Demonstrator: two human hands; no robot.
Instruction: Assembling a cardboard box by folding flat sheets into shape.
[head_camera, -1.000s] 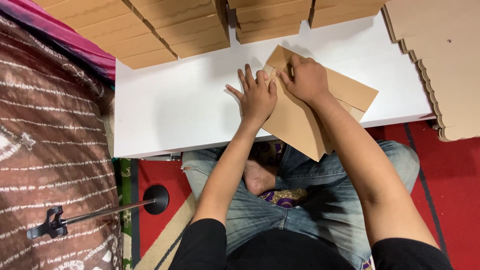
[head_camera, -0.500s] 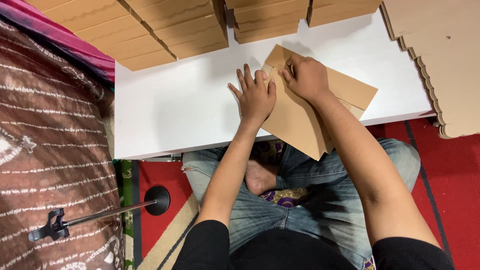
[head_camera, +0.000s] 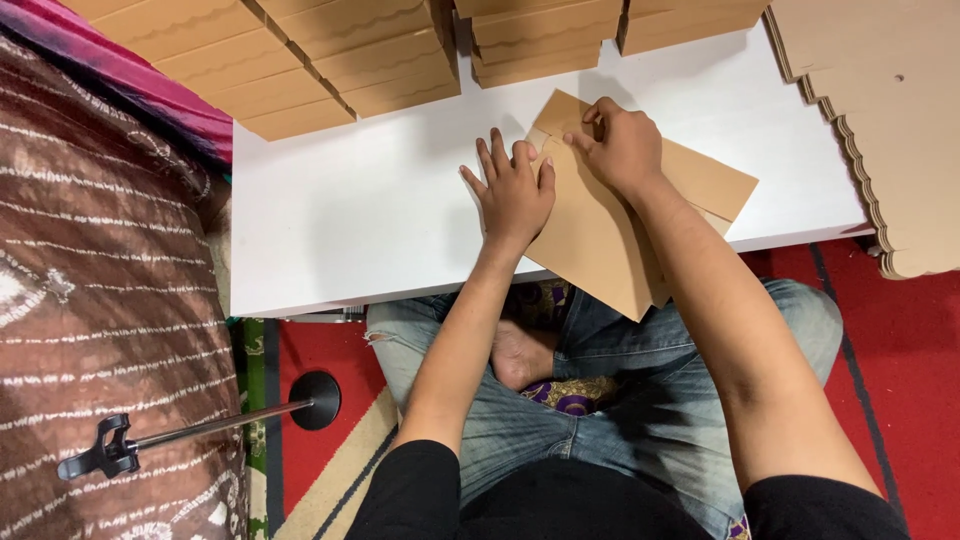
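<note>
My left hand (head_camera: 515, 195) lies flat, fingers spread, pressing on the brown cardboard sheet (head_camera: 600, 240) that rests on the white table (head_camera: 360, 210) and juts over its near edge. My right hand (head_camera: 620, 145) pinches the sheet's far flap between thumb and fingertips, near stacked cardboard boxes (head_camera: 340, 60).

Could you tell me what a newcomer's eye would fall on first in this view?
Both hands at the centre: the left hand lies flat on a brown cardboard sheet on the white table, the right hand pinching its upper corner. Folded cardboard boxes line the table's far edge.
</note>
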